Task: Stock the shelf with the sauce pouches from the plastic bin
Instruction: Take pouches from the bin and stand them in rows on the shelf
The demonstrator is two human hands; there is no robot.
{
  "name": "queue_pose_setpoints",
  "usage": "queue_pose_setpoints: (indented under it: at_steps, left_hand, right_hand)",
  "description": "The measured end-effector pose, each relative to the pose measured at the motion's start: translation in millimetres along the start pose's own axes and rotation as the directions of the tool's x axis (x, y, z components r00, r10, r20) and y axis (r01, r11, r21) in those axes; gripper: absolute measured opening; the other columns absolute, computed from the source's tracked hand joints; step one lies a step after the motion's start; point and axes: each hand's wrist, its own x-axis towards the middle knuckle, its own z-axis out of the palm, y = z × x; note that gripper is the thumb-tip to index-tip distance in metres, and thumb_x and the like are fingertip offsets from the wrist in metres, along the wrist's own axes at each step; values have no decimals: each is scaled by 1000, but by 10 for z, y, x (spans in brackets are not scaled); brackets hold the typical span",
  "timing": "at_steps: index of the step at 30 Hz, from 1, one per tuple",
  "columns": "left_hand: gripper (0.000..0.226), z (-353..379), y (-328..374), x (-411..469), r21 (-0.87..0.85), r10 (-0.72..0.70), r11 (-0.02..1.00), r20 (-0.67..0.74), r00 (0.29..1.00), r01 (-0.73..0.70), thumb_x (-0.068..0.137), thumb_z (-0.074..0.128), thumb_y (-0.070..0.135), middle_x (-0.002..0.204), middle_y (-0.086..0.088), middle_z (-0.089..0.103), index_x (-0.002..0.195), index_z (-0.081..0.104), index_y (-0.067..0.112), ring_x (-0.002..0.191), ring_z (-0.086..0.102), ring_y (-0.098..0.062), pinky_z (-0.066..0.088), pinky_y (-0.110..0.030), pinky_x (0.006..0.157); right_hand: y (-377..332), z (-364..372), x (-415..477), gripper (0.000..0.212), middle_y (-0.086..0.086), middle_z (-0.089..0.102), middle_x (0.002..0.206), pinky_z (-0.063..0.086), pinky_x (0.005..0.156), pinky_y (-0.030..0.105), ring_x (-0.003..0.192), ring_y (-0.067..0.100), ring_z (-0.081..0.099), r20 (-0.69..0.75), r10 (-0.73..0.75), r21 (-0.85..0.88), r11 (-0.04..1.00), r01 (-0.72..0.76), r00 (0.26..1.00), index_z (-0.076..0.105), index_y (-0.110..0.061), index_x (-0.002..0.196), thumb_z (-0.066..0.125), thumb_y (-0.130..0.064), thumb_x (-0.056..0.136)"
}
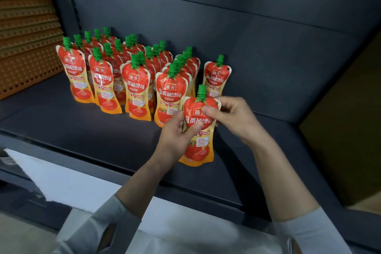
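Left hand (175, 132): fingers and thumb curled round the pouch's (203, 142) left edge.
Right hand (233, 117): pinches the same pouch near its top right corner.
Pouch: upright, green cap up, at the front right of the rows; whether its base touches the shelf is unclear.
Shelf (82, 126): dark grey, flat.
Rows of pouches (132, 72): standing, facing forward.
Back panel (226, 27): dark grey.
Pegboard (26, 47): orange, far left.

Pouch rows (132, 74) on shelf (61, 121), perforated panel (26, 47) left.
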Motion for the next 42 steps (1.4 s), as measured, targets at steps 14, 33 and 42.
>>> queue_pose_setpoints:
  at_steps: [14, 33, 42]
  left_hand:
    - [58, 256, -515, 236, 519, -41, 854, 139, 989, -38, 93, 61, 21, 143, 1, 44, 145, 37, 19, 134, 40, -10, 34, -26, 110]
    - [71, 374, -744, 776, 786, -54, 617, 79, 995, -29, 96, 55, 20, 161, -5, 16, 153, 14, 11, 149, 9, -16, 13, -20, 114]
    - [72, 359, -742, 766, 781, -64, 624, 81, 995, -23, 96, 56, 19, 161, -5, 16, 153, 14, 11, 149, 10, -16, 13, -20, 114]
  right_hand:
    - [406, -647, 477, 11, 0, 78, 93, 60, 84, 40, 89, 15, 74, -290, 7, -108, 993, -40, 957, 77, -16, 95, 68, -23, 94]
    - [639, -474, 1151, 24, -5, 76, 104, 58, 88, 46, 96, 10, 71, -387, -54, -191, 981, -23, 921, 75, -16, 111, 66, -30, 95]
    - [653, -460, 1104, 29, -5, 73, 111, 57, 90, 43, 101, 11, 69, -363, -104, -362, 931, -38, 926, 68, -21, 121, 63, -35, 95]
